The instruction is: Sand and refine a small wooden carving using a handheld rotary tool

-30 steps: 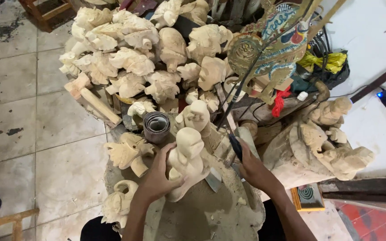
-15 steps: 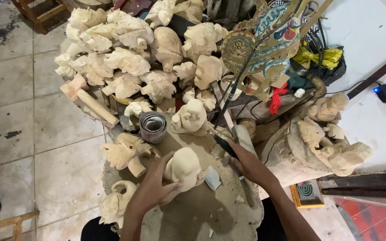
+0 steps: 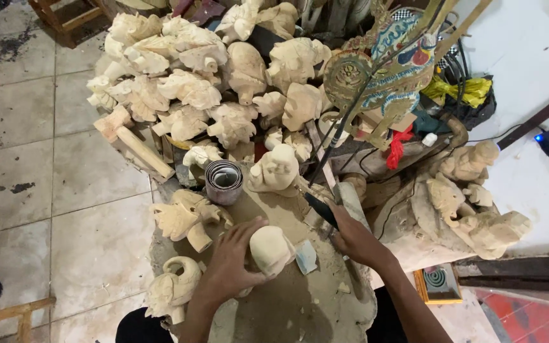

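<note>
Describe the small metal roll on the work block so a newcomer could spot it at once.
Start at the dusty work block below the heap of pale wood carvings. Just beyond the left hand stands the metal roll, upright. It is the only grey, shiny coiled thing among unpainted wooden figures.

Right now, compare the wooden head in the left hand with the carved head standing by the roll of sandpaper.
The wooden head in the left hand is smooth and nearly featureless; the carved head by the sandpaper roll shows a cut face. The held head is tilted in the left hand; the other stands upright and untouched on the workbench. Both are pale, unpainted wood.
</note>
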